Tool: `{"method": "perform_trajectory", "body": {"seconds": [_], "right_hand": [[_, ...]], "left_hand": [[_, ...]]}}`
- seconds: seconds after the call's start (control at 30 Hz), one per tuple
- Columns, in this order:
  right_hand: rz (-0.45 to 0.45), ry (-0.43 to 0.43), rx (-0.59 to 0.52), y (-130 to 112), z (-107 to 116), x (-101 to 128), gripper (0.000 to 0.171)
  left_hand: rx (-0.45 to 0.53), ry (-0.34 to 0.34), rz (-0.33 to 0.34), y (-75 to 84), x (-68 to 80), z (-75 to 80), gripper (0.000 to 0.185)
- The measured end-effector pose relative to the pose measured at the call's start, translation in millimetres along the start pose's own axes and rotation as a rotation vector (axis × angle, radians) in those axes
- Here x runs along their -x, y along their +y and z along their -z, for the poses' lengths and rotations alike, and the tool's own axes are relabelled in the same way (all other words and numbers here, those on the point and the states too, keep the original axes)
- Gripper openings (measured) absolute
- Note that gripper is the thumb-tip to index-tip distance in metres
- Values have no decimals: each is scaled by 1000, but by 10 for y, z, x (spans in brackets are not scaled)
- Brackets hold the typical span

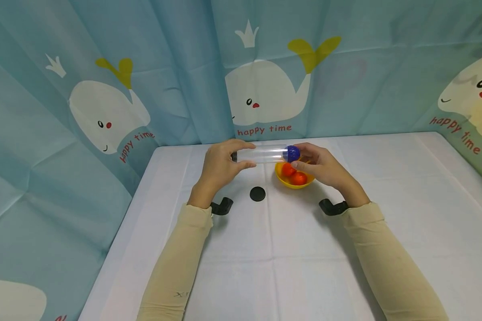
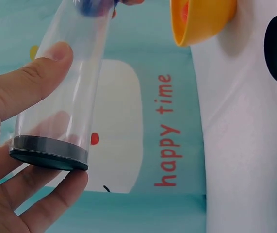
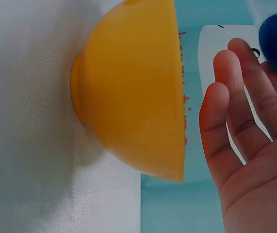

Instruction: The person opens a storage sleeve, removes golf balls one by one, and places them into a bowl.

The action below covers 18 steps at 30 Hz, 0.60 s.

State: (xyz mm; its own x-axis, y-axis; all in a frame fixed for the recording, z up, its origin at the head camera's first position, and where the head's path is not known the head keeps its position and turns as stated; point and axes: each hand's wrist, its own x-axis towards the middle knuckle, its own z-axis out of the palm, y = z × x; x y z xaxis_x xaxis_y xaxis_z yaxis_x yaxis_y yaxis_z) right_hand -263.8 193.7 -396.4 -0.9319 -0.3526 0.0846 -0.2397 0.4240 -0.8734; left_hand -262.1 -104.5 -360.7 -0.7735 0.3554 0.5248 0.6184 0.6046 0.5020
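Note:
My left hand (image 1: 218,167) grips a clear plastic tube (image 1: 265,154) near its left end, holding it roughly level above the table. A black cap (image 2: 51,152) closes that end, with fingers spread around it in the left wrist view. At the tube's other end, my right hand (image 1: 323,166) pinches a bumpy blue ball (image 1: 293,154) between thumb and forefinger, the ball right at the tube's mouth. The other right fingers are extended in the right wrist view. Below the right hand stands a yellow bowl (image 3: 133,92) with orange-red balls (image 1: 298,178) in it.
A loose round black cap (image 1: 257,194) lies on the white-covered table (image 1: 241,276), in front of the tube. Behind the table's far edge hangs a blue curtain (image 1: 189,67) printed with whales. Black wrist mounts (image 1: 222,206) stick out inward from both wrists.

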Motion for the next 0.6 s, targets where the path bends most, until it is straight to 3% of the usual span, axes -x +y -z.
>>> {"method": "perform_trajectory", "body": {"seconds": [0.2, 0.6], "right_hand": [[-27, 1, -32, 52, 10, -7, 50], [-22, 49, -42, 84, 56, -6, 46]], "left_hand": [[71, 29, 25, -11, -5, 28, 43], [77, 31, 40, -46, -2, 54, 43]]}}
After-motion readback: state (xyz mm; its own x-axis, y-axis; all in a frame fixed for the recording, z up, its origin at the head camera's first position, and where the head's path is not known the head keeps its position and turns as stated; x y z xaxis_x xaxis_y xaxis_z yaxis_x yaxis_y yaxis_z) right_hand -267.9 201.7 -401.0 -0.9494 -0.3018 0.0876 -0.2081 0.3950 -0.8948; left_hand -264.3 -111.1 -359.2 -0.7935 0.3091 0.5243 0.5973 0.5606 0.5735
